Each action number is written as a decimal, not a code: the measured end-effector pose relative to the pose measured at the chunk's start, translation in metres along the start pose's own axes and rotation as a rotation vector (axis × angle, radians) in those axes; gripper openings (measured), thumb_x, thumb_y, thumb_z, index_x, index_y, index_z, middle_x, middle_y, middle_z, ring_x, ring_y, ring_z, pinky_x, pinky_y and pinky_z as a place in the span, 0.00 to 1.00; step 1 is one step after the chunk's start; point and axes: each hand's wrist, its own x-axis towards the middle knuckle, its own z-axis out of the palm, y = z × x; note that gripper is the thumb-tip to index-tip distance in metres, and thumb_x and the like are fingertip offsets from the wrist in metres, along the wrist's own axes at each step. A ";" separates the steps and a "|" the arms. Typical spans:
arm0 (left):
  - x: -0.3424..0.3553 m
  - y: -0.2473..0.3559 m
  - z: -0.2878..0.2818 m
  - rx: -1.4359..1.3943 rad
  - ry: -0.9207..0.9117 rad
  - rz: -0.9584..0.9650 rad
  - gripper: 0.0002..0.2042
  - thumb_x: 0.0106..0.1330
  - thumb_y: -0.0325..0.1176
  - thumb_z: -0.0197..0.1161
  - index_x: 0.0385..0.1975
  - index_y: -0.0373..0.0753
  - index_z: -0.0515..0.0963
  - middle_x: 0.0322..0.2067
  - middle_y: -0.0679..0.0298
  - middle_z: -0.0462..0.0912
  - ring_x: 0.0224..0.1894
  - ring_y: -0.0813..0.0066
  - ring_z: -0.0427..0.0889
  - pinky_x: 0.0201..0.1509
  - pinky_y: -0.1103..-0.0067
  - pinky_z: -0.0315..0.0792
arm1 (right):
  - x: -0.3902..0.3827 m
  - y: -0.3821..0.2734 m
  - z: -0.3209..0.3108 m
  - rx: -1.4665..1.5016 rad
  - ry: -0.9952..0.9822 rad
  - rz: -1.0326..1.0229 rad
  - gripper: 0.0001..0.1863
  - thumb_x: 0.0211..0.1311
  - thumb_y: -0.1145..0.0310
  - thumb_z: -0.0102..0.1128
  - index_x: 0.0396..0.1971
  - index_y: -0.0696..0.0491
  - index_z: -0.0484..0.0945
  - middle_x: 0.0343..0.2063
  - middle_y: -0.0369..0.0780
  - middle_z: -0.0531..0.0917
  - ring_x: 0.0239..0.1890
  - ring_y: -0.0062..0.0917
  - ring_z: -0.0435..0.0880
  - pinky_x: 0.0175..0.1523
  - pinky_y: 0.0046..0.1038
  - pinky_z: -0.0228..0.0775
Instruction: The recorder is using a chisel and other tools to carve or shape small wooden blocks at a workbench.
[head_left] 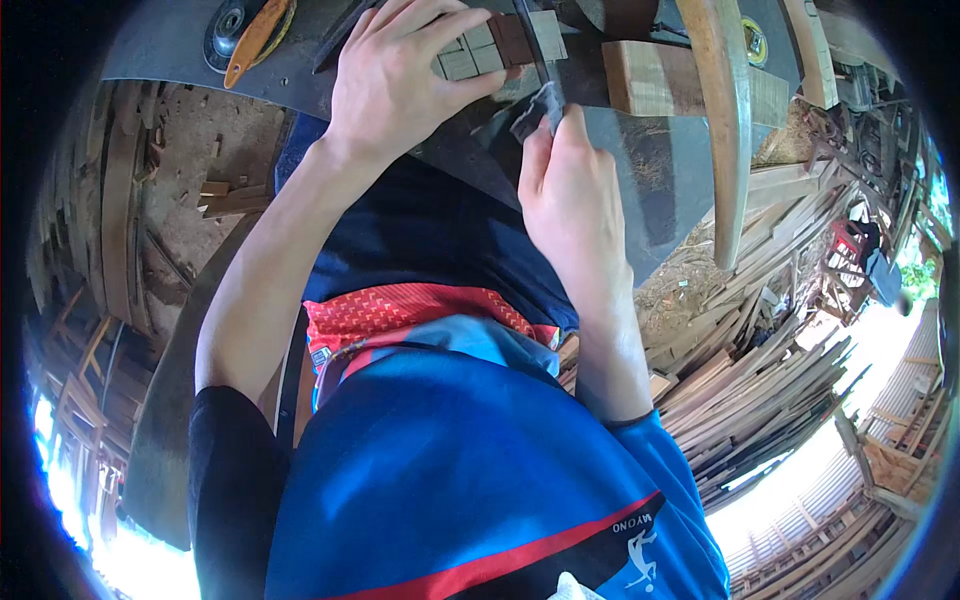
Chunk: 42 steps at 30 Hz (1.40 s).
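My left hand (400,70) is closed over a row of small pale wooden blocks (466,52) with dark lines, its thumb and fingertips pressed on them. A reddish-brown piece (511,40) lies at their right. My right hand (570,200) grips a dark, narrow metal tool (543,105), whose long straight bar runs up across the blocks' right side; its exact kind I cannot tell. Both hands work at a dark, worn bench top (650,175). A thick wooden block (635,78) lies to the right of the tool.
A long curved wooden piece (725,180) crosses the bench's right. An orange-handled tool (250,38) and a round dark object (222,30) sit at the upper left. A tape measure (755,40) is at the upper right. Timber piles (730,400) fill the floor at the right.
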 end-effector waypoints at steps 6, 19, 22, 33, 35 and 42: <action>-0.010 -0.029 0.021 -0.278 0.247 0.147 0.23 0.47 0.38 0.79 0.42 0.34 0.84 0.42 0.60 0.82 0.46 0.59 0.79 0.53 0.67 0.75 | -0.005 -0.004 0.001 0.007 -0.030 0.036 0.12 0.74 0.66 0.51 0.37 0.60 0.68 0.18 0.57 0.81 0.26 0.57 0.84 0.30 0.53 0.79; -0.008 -0.029 0.024 -0.266 0.263 0.186 0.23 0.47 0.37 0.79 0.43 0.34 0.84 0.42 0.60 0.82 0.46 0.59 0.79 0.53 0.67 0.74 | 0.002 -0.007 0.001 -0.026 -0.003 -0.005 0.12 0.74 0.66 0.51 0.37 0.61 0.67 0.18 0.57 0.82 0.24 0.56 0.84 0.28 0.53 0.79; -0.005 -0.011 -0.005 0.565 -0.315 0.013 0.23 0.47 0.38 0.79 0.43 0.34 0.84 0.42 0.60 0.82 0.45 0.59 0.79 0.52 0.66 0.74 | -0.001 -0.006 0.000 -0.025 0.006 -0.007 0.12 0.74 0.66 0.51 0.36 0.60 0.67 0.18 0.56 0.81 0.24 0.56 0.85 0.28 0.53 0.79; -0.008 -0.002 -0.005 0.371 -0.132 -0.041 0.23 0.48 0.40 0.80 0.45 0.42 0.86 0.42 0.68 0.84 0.46 0.65 0.82 0.53 0.69 0.76 | -0.008 -0.003 0.006 -0.034 0.018 -0.032 0.12 0.75 0.66 0.50 0.37 0.60 0.67 0.18 0.56 0.81 0.23 0.55 0.85 0.27 0.52 0.79; -0.006 -0.006 -0.003 0.375 -0.123 -0.026 0.23 0.49 0.42 0.79 0.46 0.44 0.85 0.41 0.71 0.83 0.45 0.69 0.81 0.51 0.71 0.75 | -0.018 0.002 0.006 -0.044 0.002 -0.002 0.12 0.75 0.66 0.50 0.37 0.60 0.67 0.18 0.56 0.81 0.24 0.55 0.85 0.28 0.52 0.79; -0.006 -0.005 -0.001 0.361 -0.108 -0.012 0.22 0.49 0.43 0.80 0.44 0.43 0.86 0.40 0.70 0.82 0.45 0.69 0.81 0.51 0.71 0.75 | -0.001 -0.005 0.003 -0.055 0.012 -0.014 0.11 0.75 0.66 0.50 0.38 0.60 0.67 0.18 0.56 0.81 0.24 0.56 0.85 0.27 0.52 0.79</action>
